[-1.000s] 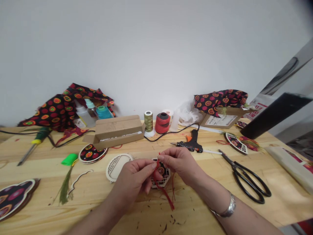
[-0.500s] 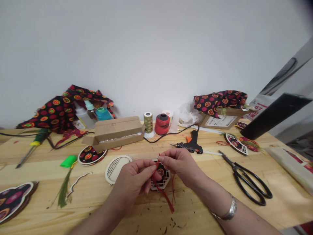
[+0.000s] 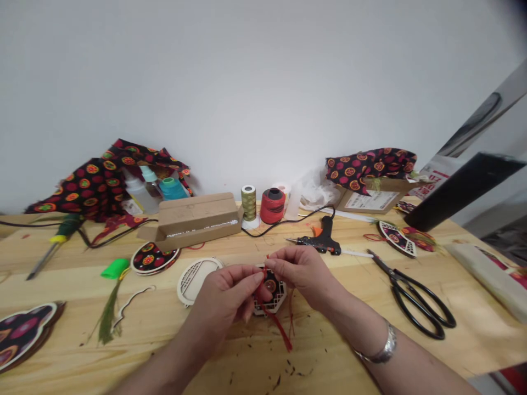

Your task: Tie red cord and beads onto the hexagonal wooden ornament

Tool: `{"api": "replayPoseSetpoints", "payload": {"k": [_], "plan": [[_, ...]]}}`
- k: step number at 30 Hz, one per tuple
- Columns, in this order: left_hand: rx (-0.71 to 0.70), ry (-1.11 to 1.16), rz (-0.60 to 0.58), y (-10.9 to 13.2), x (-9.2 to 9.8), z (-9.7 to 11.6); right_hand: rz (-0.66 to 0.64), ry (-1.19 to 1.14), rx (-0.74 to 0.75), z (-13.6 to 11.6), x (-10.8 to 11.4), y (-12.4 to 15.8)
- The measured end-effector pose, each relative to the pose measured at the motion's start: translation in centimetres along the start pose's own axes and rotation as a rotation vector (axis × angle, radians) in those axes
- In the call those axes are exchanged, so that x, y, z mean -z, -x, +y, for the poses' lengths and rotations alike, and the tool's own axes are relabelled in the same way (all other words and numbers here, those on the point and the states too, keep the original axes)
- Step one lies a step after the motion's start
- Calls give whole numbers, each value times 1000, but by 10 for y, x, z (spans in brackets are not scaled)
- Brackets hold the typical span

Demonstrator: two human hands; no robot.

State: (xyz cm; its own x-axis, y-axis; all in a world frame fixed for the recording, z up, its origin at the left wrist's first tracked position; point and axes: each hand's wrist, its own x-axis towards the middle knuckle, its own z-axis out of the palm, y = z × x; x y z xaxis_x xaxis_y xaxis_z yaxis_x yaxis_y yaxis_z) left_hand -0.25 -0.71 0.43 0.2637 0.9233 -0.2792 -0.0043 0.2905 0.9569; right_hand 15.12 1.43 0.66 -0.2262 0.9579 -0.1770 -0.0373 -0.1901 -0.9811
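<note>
A red tassel (image 3: pixel 280 331) hangs between my hands, its strands trailing down toward the table. My left hand (image 3: pixel 234 293) pinches it near the top with thumb and fingertips. Just to the right, my right hand (image 3: pixel 300 271) is closed in a pinch on the thin red cord at the tassel's upper end; a bit of red shows above the fingertips. Below the hands lies an octagonal wooden lattice pendant (image 3: pixel 276 292) with dark patterned fabric inside, partly covered by my fingers. Whether the cord is tied to the pendant I cannot tell.
A round wooden frame (image 3: pixel 187 282) lies left of my hands. Beyond are a glue gun (image 3: pixel 323 238), a red thread spool (image 3: pixel 273 206), a gold thread spool (image 3: pixel 248 203) and an open cardboard box (image 3: pixel 197 219). Black scissors (image 3: pixel 415 299) rest at right, a screwdriver (image 3: pixel 51 249) far left.
Both hands keep nearly the same pinch on the red tassel and cord. The whole view has shifted slightly; nothing on the table has visibly been moved.
</note>
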Motion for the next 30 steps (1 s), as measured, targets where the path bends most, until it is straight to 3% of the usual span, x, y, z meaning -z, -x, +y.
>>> {"api": "replayPoseSetpoints", "payload": {"k": [22,30], "plan": [[-36,-52,26,1,1,1,-128,-17,-54,2,1,5],[-8,-45,57,2,-1,2,-111,-28,-51,5,2,1]]}}
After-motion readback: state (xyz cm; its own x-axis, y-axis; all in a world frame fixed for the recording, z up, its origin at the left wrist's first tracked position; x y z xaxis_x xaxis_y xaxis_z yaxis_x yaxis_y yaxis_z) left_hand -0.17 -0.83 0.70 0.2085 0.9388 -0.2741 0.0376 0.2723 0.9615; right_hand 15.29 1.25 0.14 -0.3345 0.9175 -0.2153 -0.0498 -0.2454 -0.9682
